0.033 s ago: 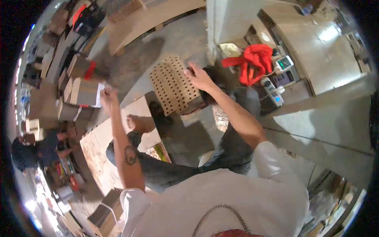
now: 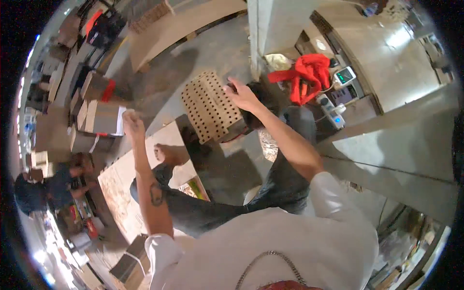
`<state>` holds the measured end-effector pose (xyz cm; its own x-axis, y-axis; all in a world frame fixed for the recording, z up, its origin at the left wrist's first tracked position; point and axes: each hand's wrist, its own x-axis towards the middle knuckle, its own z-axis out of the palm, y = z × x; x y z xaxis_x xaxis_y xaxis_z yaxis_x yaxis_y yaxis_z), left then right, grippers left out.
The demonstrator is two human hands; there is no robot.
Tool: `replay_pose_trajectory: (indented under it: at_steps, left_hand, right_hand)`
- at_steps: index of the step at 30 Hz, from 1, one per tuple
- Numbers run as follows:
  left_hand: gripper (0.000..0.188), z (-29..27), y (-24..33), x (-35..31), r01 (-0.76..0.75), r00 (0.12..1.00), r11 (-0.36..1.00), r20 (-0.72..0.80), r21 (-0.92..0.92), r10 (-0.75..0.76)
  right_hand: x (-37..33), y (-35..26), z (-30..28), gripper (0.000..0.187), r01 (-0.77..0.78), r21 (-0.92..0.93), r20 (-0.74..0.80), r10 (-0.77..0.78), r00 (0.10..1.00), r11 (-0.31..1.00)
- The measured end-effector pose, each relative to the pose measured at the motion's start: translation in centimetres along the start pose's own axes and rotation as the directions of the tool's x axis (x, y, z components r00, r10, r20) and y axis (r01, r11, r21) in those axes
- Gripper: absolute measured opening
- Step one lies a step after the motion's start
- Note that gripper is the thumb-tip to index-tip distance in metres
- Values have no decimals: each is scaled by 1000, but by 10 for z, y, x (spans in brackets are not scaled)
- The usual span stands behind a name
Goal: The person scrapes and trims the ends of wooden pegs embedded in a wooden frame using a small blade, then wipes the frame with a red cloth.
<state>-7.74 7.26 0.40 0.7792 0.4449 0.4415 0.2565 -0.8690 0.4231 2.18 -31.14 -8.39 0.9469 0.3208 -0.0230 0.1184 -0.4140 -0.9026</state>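
My left hand [image 2: 134,126] is raised at the left with its fingers curled. It is next to the white edge of a bundle of cardboard [image 2: 103,117], and what it may hold is too small to make out. My right hand [image 2: 243,98] hovers by the upper right edge of a brown perforated board [image 2: 207,104], which has rows of dark holes. Its thumb and forefinger are apart, with a dark patch showing between them. Whether the hand touches the board I cannot tell. A bare foot [image 2: 163,153] rests on a pale wooden board [image 2: 126,186] below my left hand.
Red cloth straps [image 2: 309,77], a device with a lit screen [image 2: 345,76] and a power strip [image 2: 332,112] lie right of my right hand. A post [image 2: 254,38] stands beyond. Another person [image 2: 58,183] is at the far left. Large sheets [image 2: 181,24] lie at the back.
My left hand looks less blurred, its fingers drawn in more closely. The whole view has shifted slightly; my right hand keeps its place beside the perforated board.
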Motion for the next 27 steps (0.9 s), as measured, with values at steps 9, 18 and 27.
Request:
replay_pose_trajectory:
  at_steps: [9,18,27]
  left_hand:
    - [33,-26,-8,-29,-73,978,926,154,-371,139]
    - [29,-42,-1,-5,135,984,949,153,-285,-94]
    - [35,-49,-2,0,268,947,937,242,-222,-213]
  right_hand:
    - [55,73,-132,68,-521,-349,-355,404,843,779]
    - [46,182,-223,59,-589,-588,-444,388,808,554]
    - [17,-33,-301,38,-394,-442,-840,-217,498,806]
